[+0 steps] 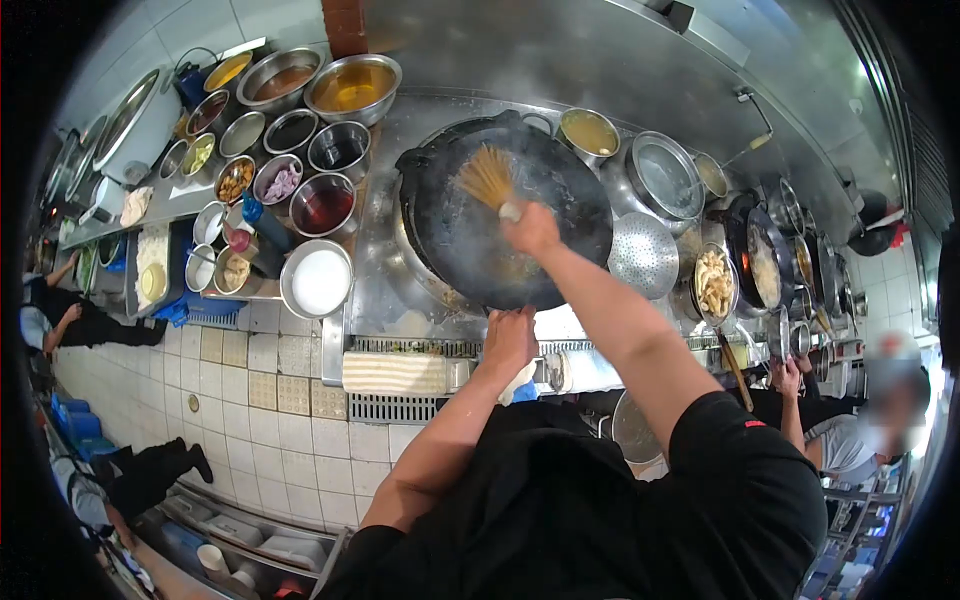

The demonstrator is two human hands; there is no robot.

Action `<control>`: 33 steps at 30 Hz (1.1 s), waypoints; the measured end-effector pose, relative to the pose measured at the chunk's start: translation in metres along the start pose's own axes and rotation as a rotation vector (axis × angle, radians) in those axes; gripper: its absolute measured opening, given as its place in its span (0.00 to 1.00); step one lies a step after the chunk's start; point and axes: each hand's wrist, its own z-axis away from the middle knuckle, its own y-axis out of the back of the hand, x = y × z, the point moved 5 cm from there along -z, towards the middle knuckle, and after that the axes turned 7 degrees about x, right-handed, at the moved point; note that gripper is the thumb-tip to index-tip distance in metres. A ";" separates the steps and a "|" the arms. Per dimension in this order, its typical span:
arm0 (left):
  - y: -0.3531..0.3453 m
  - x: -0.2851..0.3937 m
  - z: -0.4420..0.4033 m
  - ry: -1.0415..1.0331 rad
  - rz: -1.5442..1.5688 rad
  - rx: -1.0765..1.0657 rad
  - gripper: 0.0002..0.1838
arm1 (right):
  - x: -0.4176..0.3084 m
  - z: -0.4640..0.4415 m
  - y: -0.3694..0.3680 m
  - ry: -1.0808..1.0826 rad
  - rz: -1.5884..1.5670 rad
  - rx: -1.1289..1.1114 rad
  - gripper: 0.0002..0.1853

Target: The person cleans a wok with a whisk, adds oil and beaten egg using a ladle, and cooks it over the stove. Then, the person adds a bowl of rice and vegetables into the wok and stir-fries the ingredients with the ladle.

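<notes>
A large black wok (440, 225) sits on the steel stove, steaming, with a wet-looking inside. My right hand (530, 230) is closed around the handle end of a bamboo wok brush (487, 177), whose splayed bristles reach over the wok's far left part. Below, at the near rim, my left hand (510, 340) grips the wok, fingers curled over the edge. A pale cloth (519, 382) shows just under that hand. Right beside the wok lies a round perforated strainer (643, 255).
Bowls of sauces and ingredients crowd the left, including a white-filled bowl (320, 281) and an amber-liquid bowl (354, 88). A folded striped towel (395, 373) lies along the front edge. Rightward are a ladle of food (714, 285), another wok (765, 262) and a co-worker's hand (787, 377).
</notes>
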 end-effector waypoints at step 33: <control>0.016 -0.015 0.008 0.042 0.065 -0.021 0.03 | -0.006 -0.005 0.026 -0.085 -0.052 -0.054 0.20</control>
